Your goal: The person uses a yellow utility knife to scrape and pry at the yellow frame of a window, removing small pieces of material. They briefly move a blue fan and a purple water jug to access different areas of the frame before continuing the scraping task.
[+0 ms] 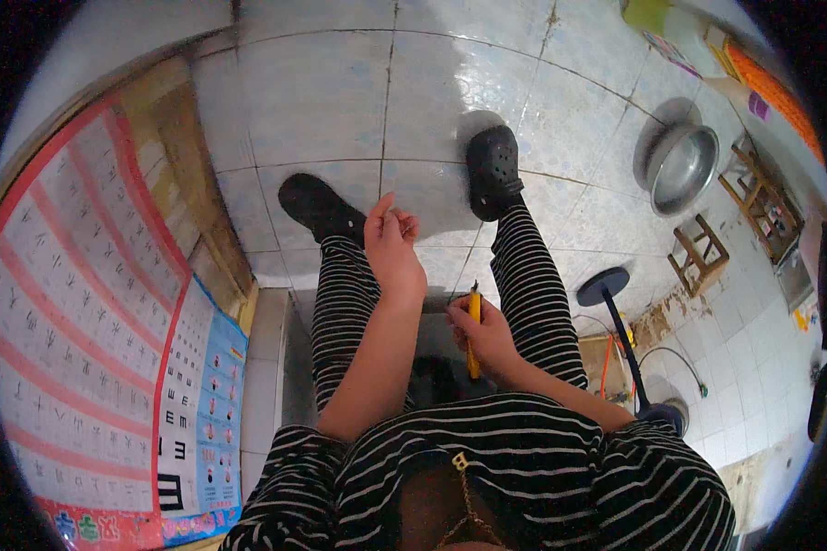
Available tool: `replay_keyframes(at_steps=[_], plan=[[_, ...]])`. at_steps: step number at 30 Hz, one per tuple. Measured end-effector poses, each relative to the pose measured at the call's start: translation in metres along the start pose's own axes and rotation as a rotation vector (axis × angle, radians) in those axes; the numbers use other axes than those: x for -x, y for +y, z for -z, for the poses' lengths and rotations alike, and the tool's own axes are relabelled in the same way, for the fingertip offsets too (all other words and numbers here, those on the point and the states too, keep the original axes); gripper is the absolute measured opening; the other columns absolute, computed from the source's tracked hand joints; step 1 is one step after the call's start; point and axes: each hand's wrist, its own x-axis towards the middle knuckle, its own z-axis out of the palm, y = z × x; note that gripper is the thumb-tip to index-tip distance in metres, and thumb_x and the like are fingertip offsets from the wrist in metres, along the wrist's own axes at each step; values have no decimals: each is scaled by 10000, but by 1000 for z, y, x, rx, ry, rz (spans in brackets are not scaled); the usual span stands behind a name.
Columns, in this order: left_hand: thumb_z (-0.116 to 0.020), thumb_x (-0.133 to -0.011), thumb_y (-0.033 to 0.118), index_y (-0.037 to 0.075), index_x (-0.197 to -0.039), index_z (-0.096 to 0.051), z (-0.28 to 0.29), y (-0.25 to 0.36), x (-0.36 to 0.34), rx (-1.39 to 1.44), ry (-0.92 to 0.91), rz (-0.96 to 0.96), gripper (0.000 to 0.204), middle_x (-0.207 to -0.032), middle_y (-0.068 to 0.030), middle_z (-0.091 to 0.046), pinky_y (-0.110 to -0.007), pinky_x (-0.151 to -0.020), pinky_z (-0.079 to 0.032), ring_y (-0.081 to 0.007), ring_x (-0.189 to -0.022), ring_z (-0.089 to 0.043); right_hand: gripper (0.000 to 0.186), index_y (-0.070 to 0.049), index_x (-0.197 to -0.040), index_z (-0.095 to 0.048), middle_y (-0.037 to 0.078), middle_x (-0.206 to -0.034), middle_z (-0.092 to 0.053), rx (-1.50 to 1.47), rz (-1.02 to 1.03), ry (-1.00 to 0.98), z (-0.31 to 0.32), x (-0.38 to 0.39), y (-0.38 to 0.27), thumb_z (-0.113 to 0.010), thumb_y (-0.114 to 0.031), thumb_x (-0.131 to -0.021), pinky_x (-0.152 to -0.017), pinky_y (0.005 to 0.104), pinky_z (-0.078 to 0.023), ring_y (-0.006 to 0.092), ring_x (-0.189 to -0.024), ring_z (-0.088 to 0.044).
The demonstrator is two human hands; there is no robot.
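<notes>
1. Right hand (pixel 496 344): fingers clamped around a slim yellow tool (pixel 474 312). Its narrow dark tip points away from me, tail end toward my lap.
2. Tool position: in front of my torso, between my legs, nearer the right one. Exact type unclear at this size.
3. Left hand (pixel 395 248): raised further out than the right, well apart from the tool. Index finger sticks out, the other fingers curl in. Can't tell if the fingertips meet or pinch anything small.
4. My legs, in black-and-white striped trousers (pixel 538 275), are spread. Black clogs (pixel 494 170) on both feet, flat on the pale tiled floor (pixel 312 101).
5. Right side: metal basin (pixel 685 170) on the floor, small wooden stool (pixel 698 255) near it, second wooden stool (pixel 761 204) just beyond. Closer to me, a black pole (pixel 627 344) with a round dark disc at its far end.
6. Left side: red-bordered character chart (pixel 83 285) beside an eye chart (pixel 176 404) with a blue edge panel.
7. Dark shape between my thighs: can't make it out.
</notes>
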Motion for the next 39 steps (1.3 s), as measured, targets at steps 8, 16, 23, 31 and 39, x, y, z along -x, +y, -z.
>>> replay_keyframes(at_steps=[8, 16, 23, 31, 39], plan=[[-476, -986, 114, 10, -1150, -571, 36, 31, 20, -151, -73, -239, 216, -843, -22, -529, -258, -680, -457, -123, -724, -512, 188, -47, -957, -573, 5, -744, -565, 237, 251, -37, -8, -13, -45, -651, -199, -877, -485, 238, -400, 82, -552, -502], [-438, -1007, 129, 1, -1216, -565, 119, 61, 250, -436, 14, -37, 277, -742, -34, -522, -267, -626, -431, -106, -653, -484, 220, -47, -976, -581, 40, -789, -604, 12, 274, -28, 53, -23, -67, -653, -219, -860, -494, 273, -439, 130, -568, -540], [-411, -1015, 107, 11, -1195, -570, 113, -10, 358, -469, -37, -83, 259, -791, -36, -548, -249, -611, -445, -94, -655, -498, 261, -75, -972, -601, 34, -838, -594, 8, 420, 206, 245, 36, -117, -661, -293, -842, -516, 291, -426, 141, -669, -520], [-438, -996, 92, 27, -1214, -566, 124, -85, 359, -371, -254, -7, 261, -882, -56, -609, -248, -693, -496, -117, -774, -598, 157, -103, -820, -564, 12, -680, -545, -278, 460, 334, 436, 120, -103, -630, -234, -875, -482, 280, -420, 135, -544, -495], [-429, -966, 16, -26, -1232, -534, 186, -123, 385, -125, -332, -84, 289, -1036, -113, -636, -279, -787, -521, -168, -901, -638, 200, -67, -933, -520, 54, -700, -566, 21, 374, 352, 433, 147, -33, -661, -181, -849, -443, 302, -411, 172, -531, -522]])
